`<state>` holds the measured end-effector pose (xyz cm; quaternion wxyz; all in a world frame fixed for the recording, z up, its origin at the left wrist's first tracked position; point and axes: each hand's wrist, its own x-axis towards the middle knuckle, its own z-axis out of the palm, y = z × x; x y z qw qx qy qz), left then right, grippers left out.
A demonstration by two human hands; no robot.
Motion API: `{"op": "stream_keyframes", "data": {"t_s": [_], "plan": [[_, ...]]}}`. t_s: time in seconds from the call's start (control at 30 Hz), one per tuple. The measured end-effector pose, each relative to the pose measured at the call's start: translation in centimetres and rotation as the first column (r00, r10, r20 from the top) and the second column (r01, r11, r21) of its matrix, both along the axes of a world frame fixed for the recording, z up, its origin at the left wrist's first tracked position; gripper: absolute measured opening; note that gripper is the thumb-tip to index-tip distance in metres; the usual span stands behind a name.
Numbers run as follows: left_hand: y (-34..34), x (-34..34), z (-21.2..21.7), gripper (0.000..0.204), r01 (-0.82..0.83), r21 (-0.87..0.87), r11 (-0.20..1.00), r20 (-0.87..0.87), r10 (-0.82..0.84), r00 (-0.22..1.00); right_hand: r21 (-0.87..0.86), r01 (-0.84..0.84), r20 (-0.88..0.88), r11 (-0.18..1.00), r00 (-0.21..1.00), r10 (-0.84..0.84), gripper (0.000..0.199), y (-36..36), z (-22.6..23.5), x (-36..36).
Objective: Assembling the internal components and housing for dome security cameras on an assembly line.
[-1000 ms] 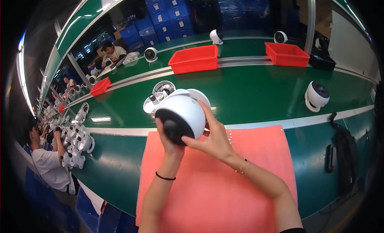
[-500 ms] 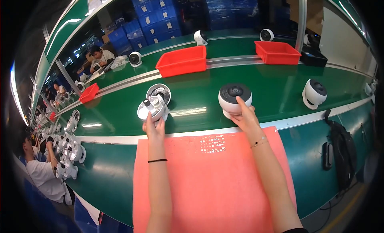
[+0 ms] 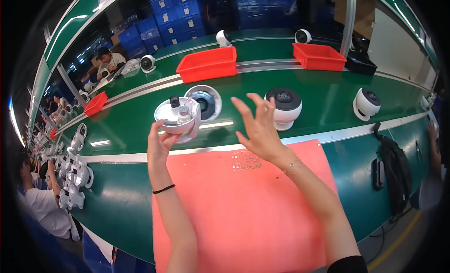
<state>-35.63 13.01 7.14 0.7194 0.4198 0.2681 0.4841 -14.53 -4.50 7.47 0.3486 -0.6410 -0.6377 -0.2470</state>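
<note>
My left hand (image 3: 161,144) grips the lower edge of an opened white camera (image 3: 174,126), thumb on its rim. Inside its bowl-shaped shell are a black cylinder (image 3: 175,102) and a small round silvery part. The round back half (image 3: 215,104), with a dark ring inside, stands behind it, partly hidden by the white bracket. To the right, my right hand (image 3: 261,130) hovers empty with its fingers spread. Just beyond it sits a closed white camera with a black front (image 3: 287,104), apart from the fingers. Rows of small shiny pieces (image 3: 246,161) lie on the pink mat (image 3: 243,212).
Another camera (image 3: 365,104) stands farther right on the green bench. Red bins (image 3: 208,66) sit along the metal rail. Many white camera units (image 3: 75,174) crowd the left beside a seated person (image 3: 47,207). A black bag (image 3: 393,170) lies at right.
My right hand has let go of the closed camera and moved left, fingers spreading. My left hand has tilted the opened camera, and its back half now faces me more openly.
</note>
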Motion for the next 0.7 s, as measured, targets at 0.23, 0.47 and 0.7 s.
{"op": "stream_keyframes", "data": {"t_s": [0.23, 0.47, 0.7], "plan": [[-3.3, 0.1, 2.6, 0.051, 0.269, 0.017, 0.963, -0.09, -0.267, 0.96, 0.027, -0.133, 0.38, 0.991, 0.918, 0.113, 0.029, -3.3, -0.5, 2.4], [-3.8, 1.5, 2.0, 0.045, 0.386, 0.066, 0.92, -0.034, -0.385, 0.922, 0.055, -0.297, 0.397, 0.953, 0.882, 0.252, 0.019, -11.3, 1.4, 2.7], [-8.9, 1.5, -0.1, 0.037, 0.53, 0.723, 0.442, -0.282, -0.511, 0.812, -0.221, -0.728, -0.582, 0.649, 0.632, 0.511, 0.037, -17.6, 3.0, -2.6]]}}
